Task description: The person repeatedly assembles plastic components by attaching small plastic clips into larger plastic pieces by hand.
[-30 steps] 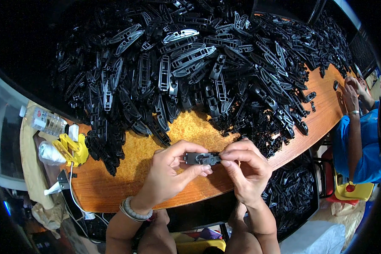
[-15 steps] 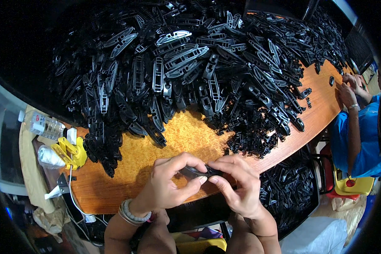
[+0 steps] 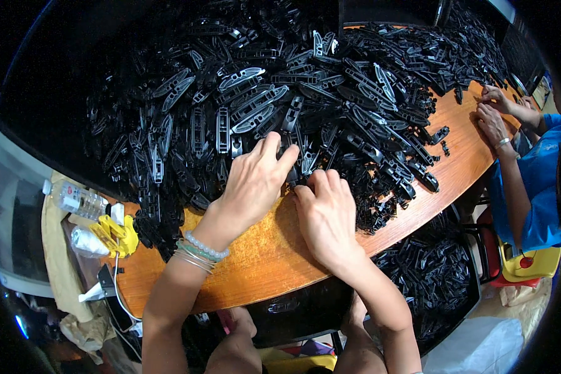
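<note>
My left hand (image 3: 252,181) reaches over the near edge of a large heap of black plastic parts (image 3: 255,106). Its thumb and forefinger stretch forward with a gap between them, among long, slotted, boat-shaped pieces. Close by on the right, my right hand (image 3: 327,218) is at the heap's edge with its fingers curled down. The fingertips are hidden, and whatever they grip does not show. Small black clips (image 3: 377,209) lie just right of that hand.
The wooden table (image 3: 249,268) curves around me. To the left are a yellow plastic device (image 3: 121,237) and a water bottle (image 3: 78,198). Black parts fill a bin (image 3: 433,280) below right. One black part (image 3: 283,306) lies below the table edge. A co-worker's hands (image 3: 493,115) are at far right.
Both hands have moved forward from the table's front edge to the heap. The black part they held together is no longer between them. The view has shifted slightly.
</note>
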{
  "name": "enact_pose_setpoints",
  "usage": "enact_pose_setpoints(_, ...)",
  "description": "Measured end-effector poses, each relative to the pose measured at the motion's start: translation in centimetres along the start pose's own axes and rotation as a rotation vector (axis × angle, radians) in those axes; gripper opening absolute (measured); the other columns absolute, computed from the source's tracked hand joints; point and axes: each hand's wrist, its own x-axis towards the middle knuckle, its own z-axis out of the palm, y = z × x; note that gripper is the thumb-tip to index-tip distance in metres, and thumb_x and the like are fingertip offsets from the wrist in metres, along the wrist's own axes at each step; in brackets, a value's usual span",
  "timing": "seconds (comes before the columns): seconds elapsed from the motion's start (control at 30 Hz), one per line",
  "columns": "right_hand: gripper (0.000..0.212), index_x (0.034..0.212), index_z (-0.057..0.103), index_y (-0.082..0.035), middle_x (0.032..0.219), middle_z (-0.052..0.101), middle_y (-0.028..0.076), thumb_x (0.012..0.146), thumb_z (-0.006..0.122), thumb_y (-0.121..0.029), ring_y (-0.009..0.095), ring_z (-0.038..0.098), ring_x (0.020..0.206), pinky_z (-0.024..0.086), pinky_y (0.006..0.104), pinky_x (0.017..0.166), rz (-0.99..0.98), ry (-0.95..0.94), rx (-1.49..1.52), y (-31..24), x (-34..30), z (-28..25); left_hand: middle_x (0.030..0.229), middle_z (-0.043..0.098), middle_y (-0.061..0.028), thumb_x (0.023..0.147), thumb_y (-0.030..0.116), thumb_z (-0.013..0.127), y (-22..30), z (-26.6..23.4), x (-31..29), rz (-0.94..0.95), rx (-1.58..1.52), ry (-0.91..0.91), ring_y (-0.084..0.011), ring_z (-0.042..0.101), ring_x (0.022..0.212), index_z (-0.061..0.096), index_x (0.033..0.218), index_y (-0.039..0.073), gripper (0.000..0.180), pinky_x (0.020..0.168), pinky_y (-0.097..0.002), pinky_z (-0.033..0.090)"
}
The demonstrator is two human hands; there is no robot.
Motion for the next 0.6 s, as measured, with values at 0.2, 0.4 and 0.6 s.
enact_pose_setpoints(0.2, 0.006, 0.078, 0.057, -0.002, 0.083, 0.049, 0.011, 0.072, 0.056, -0.003, 0.026, 0.047, 0.081, 0.037, 0.0353, 0.071, 0.005, 0.024, 0.036, -0.2, -0.4, -0.2, 0.095, 0.056, -0.0156, 0.068, -0.001, 0.063, -0.8, -0.9, -0.7, 0.274, 0.047, 0.070, -0.0265, 0.060, 0.077, 0.061, 0.100, -0.001, 0.033, 0.057, -0.0325, 0.050)
enact_pose_setpoints(0.4, 0.005, 0.077, 0.054, -0.001, 0.084, 0.051, 0.012, 0.075, 0.052, -0.005, 0.026, 0.048, 0.083, 0.036, 0.0369, 0.072, -0.060, 0.030, 0.050, -0.1, -2.2, -0.3, 0.105, 0.060, -0.0178, 0.074, 0.006, 0.059, -0.4, -1.0, -2.6, 0.422, 0.123, 0.052, -0.0220, 0.057, 0.082, 0.059, 0.090, -0.004, 0.019, 0.063, -0.0274, 0.047)
enact_pose_setpoints(0.6, 0.018, 0.091, 0.054, -0.002, 0.088, 0.053, 0.010, 0.074, 0.055, -0.007, 0.026, 0.050, 0.087, 0.037, 0.0393, 0.078, -0.136, 0.076, 0.209, 0.6, -2.8, -0.7, 0.102, 0.062, -0.0173, 0.059, 0.003, 0.073, 0.6, -1.6, -5.3, 0.167, -0.237, 0.226, -0.0243, 0.058, 0.069, 0.051, 0.082, 0.000, 0.032, 0.056, -0.0292, 0.048)
